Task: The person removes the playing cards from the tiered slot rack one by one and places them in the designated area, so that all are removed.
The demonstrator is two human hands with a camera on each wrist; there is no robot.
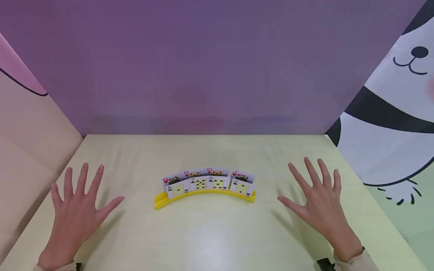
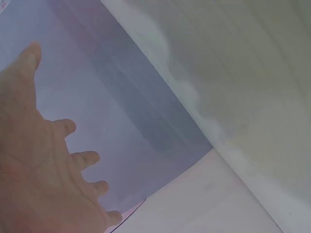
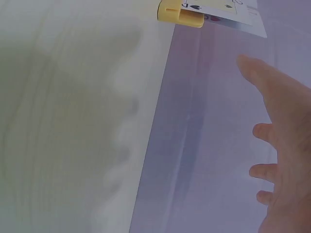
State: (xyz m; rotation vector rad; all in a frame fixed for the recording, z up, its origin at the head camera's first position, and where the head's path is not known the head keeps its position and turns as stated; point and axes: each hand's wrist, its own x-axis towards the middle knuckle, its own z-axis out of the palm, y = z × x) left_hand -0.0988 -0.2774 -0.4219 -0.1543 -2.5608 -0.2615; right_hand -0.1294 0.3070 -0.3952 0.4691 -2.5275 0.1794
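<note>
A curved yellow card holder stands mid-table with playing cards in two rows. Its front row shows an ace, a seven, a five and a two; red-marked cards, among them a ten and a jack, rise behind. My left hand is spread wide to the holder's left, holding nothing. To the right, my right hand has its fingers spread too, apart from the cards. The right wrist view catches one end of the holder beyond my thumb.
The pale wooden table ends at a purple wall at the back. A cream wall flanks the left side, and a panda-printed panel the right. Both hands cast shadows on the tabletop.
</note>
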